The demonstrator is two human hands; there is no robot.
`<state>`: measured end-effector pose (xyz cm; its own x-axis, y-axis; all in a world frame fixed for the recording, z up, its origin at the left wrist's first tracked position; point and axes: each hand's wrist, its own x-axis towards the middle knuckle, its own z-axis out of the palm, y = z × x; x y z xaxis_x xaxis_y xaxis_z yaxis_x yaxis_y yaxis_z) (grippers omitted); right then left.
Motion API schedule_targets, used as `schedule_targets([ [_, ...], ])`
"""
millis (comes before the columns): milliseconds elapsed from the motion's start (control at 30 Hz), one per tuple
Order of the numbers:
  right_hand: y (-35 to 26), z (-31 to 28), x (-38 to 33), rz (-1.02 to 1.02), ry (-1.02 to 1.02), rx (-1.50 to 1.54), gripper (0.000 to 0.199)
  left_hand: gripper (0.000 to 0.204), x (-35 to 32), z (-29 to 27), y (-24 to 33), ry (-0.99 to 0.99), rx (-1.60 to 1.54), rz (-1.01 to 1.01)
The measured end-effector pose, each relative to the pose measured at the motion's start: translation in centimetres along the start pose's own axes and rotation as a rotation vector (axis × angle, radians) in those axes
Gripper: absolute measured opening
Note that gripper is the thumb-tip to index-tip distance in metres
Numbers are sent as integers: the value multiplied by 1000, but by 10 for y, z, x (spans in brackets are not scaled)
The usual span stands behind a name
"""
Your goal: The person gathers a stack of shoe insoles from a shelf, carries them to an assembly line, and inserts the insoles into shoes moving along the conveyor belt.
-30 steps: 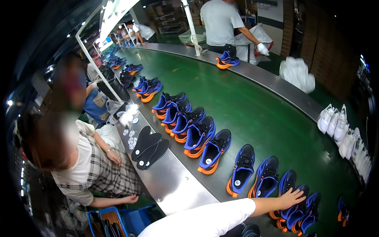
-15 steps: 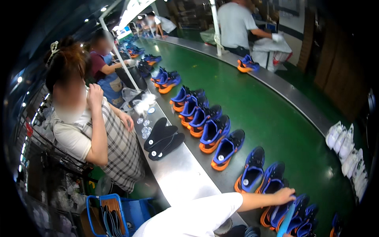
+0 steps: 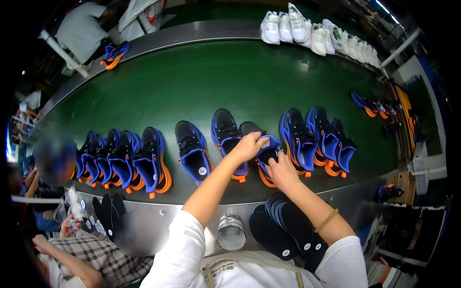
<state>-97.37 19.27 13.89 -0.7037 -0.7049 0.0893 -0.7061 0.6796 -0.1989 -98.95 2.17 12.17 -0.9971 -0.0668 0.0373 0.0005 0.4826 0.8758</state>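
Observation:
A black and blue running shoe [image 3: 267, 180] with an orange sole sits on the belt in front of me, toe pointing away. My left hand [image 3: 249, 146] is closed on its blue tongue, pulling it up at the opening. At the collar, my right hand [image 3: 283, 170] has its bent fingers gripping the near edge; the fingertips partly dip out of sight. Just left stands another running shoe [image 3: 224, 126], partly behind my left forearm. Right of my hands is a further matching shoe [image 3: 297, 139].
More shoes [image 3: 153, 158] line the green belt [image 3: 192, 77] on both sides. Black insoles [image 3: 273, 225] and a roll of tape [image 3: 231, 233] lie on the metal ledge near me. White shoes [image 3: 297, 26] stand along the far edge. A person in a checked apron [image 3: 96, 254] is at left.
My view has swung right and down onto the shoes before me. One hand was at the shoes beside a long blue strip; now both hands are on one shoe and the strip is out of sight.

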Motion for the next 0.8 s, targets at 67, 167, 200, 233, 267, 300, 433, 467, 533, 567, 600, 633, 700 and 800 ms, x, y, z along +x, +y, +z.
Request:
schedule_targets([
  [67, -15, -22, -3, 82, -157, -39, 26, 37, -13, 6, -6, 72, 14, 93],
  [167, -9, -34, 9, 223, -510, -87, 30, 34, -16, 12, 9, 120, 94, -68],
  [200, -1, -31, 14, 155, -581, 26, 26, 33, -14, 12, 10, 135, 51, -79],
  [233, 5, -27, 17, 81, -650, 141, 23, 32, -12, 12, 9, 155, 10, -94],
  [267, 10, -22, 15, 62, -614, 161, 18, 32, -11, 12, 8, 133, -30, -91],
  [300, 11, -16, 11, 68, -618, 157, 18, 32, -11, 13, 8, 129, -38, -91],
  [433, 1, 14, 4, -16, -403, -31, 15, 30, -6, 10, 2, 101, -63, -86],
  [467, 1, 19, 10, -13, -317, -34, 15, 29, -5, 11, 3, 115, -65, -64],
  [533, 1, 32, 21, 1, -243, -65, 14, 29, -4, 15, 2, 115, -64, -39],
  [567, 4, 35, 21, 14, -241, -60, 14, 28, -4, 16, 0, 138, -43, -19],
  [600, 6, 38, 20, 20, -257, -87, 15, 27, -4, 17, -2, 160, -22, 1],
  [633, 6, 38, 20, 21, -280, -114, 16, 27, -5, 17, -2, 150, -24, 0],
  [700, 3, 39, 22, 28, -324, -137, 18, 26, -6, 15, -3, 123, -19, -24],
  [800, 1, 37, 27, 25, -411, -197, 21, 25, -8, 14, -1, 112, -6, -21],
])
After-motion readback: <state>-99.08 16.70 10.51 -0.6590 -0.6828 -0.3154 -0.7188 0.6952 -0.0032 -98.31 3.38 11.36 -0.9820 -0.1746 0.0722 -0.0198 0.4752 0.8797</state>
